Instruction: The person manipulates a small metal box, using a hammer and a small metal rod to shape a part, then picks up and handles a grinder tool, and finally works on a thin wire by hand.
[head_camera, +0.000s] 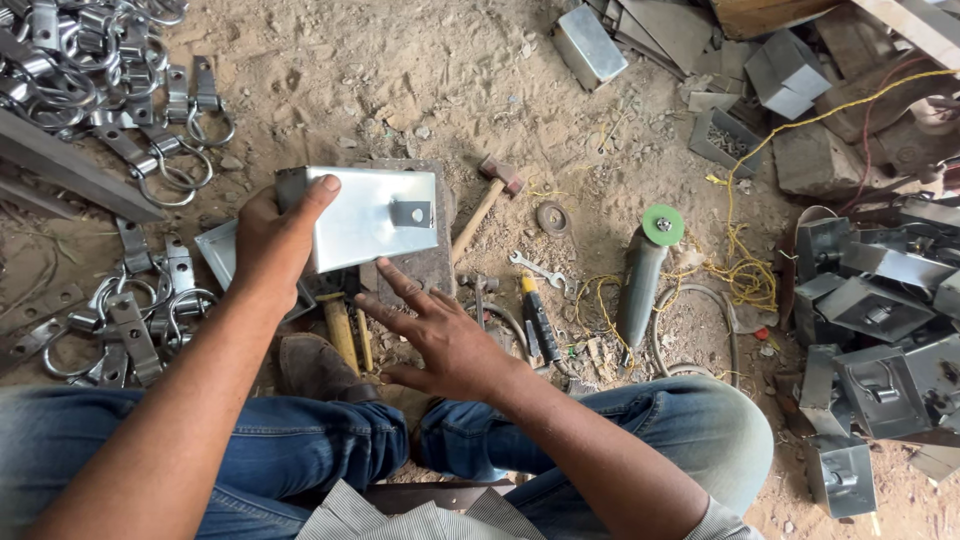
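My left hand (272, 240) grips a shiny folded sheet-metal box (362, 215) by its left end and holds it up above the sandy ground. A small tab with a hole sits on the box's right side. My right hand (440, 335) hovers just below the box, fingers spread and holding nothing. Under the box lies a dark steel block (425, 268). I sit cross-legged in blue jeans.
A hammer (487, 200), a spanner (537, 268), a screwdriver (537, 312) and an angle grinder (643, 275) with a green disc lie to the right. Metal latches with rings (150, 150) are heaped at the left. Several finished metal boxes (880, 320) are stacked at the right, near a yellow cord (745, 270).
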